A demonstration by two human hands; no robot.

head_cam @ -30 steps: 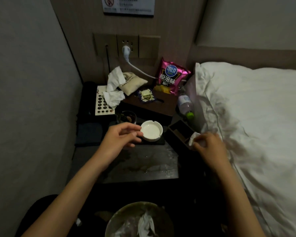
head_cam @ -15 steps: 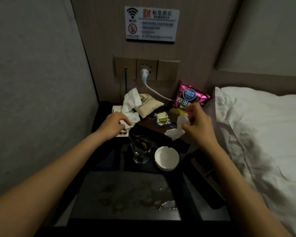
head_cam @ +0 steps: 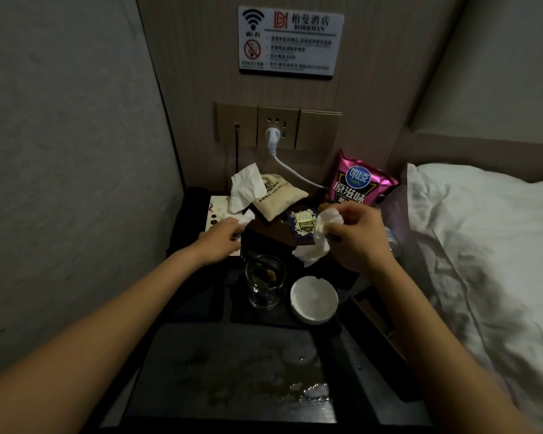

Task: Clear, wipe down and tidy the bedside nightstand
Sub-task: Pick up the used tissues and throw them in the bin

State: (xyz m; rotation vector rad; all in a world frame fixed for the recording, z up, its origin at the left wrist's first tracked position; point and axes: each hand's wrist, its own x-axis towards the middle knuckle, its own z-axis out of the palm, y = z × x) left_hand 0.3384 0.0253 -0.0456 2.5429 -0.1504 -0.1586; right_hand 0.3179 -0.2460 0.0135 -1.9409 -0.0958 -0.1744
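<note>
Both hands grip tissues: left hand (head_cam: 220,242) on the back tissue (head_cam: 243,191), right hand (head_cam: 356,236) clutching a crumpled wad (head_cam: 318,236).

Left hand (head_cam: 217,243) off the round white ashtray (head_cam: 314,299), now gripping a crumpled white tissue (head_cam: 244,218) at the rear. Right hand (head_cam: 355,236) raised, holding a second white tissue wad (head_cam: 322,236)
</note>
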